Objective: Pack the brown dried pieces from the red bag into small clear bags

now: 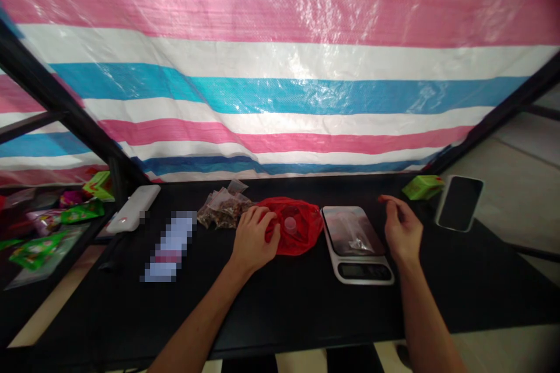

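Inside the red bag (pixel 310 233), a clear round piece (pixel 290 224); left hand (pixel 255 239) touching, right hand (pixel 403 231) curled, both grips unclear

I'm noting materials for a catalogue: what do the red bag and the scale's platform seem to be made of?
Red bag: probably thin, glossy plastic film, given its crinkles and sheen.
Scale platform: likely polished metal, since it mirrors pinkish tones, though glass is possible.

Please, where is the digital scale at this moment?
In the head view, the scale sits right of centre on the black table, between the red bag and the right hand.
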The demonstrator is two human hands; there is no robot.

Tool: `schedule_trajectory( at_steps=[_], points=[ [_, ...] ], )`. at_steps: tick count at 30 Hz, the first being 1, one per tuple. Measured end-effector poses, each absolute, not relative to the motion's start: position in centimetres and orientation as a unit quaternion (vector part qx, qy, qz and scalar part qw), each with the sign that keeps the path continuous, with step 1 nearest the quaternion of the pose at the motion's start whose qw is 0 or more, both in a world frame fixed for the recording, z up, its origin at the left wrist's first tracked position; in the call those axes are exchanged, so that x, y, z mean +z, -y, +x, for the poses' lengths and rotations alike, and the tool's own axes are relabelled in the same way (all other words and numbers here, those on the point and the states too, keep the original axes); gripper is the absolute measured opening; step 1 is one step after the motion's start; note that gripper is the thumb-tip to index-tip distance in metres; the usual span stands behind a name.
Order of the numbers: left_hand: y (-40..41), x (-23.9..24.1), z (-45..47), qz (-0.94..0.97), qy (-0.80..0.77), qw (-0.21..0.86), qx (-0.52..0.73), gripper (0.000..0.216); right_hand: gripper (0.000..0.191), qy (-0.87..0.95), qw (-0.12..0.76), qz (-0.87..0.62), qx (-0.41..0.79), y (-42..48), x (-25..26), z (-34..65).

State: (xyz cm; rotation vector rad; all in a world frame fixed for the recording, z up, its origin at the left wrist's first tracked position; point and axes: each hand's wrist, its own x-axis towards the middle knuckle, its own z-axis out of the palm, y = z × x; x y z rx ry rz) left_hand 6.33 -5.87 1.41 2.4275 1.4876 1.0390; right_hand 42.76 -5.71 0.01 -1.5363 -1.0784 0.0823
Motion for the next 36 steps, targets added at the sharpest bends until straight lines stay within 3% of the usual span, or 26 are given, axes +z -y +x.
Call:
schedule_trajectory(
  at_steps=[8, 15, 21, 24, 28, 33, 36],
  points=[
    [6.1, 1.4, 6.4, 0.793, -0.463, 0.124, 0.376, 0.013, 0.037, 0.478, 0.558, -0.678, 0.016, 6.6, 0.9, 42.5],
    [6.2, 1.7, 6.3, 0.752, -0.472, 0.128, 0.442, 0.015, 0.051, 0.594, 0.239, -0.767, 0.044, 8.6, 3.6, 39.6],
    [5.9, 1.2, 6.5, 0.748, -0.457, 0.22, 0.429, 0.015, 0.058, 0.638, 0.164, -0.752, -0.002, 9.1, 3.5, 36.8],
    [6.1, 1.3, 6.5, 0.753, -0.447, 0.207, 0.436, 0.016, 0.052, 0.635, 0.216, -0.74, 0.044, 8.7, 2.5, 37.1],
    [6.1, 1.1, 6.5, 0.758, -0.444, 0.176, 0.444, 0.016, 0.05, 0.623, 0.368, -0.682, 0.104, 7.4, 3.1, 36.0],
    [6.1, 0.8, 6.6, 0.798, -0.397, 0.166, 0.421, 0.015, 0.043, 0.626, 0.557, -0.514, 0.182, 4.4, 8.5, 29.9],
    [6.6, 0.8, 7.2, 0.853, -0.35, 0.148, 0.357, 0.016, 0.037, 0.604, 0.655, -0.422, 0.167, 1.8, 12.7, 26.2]
  ],
)
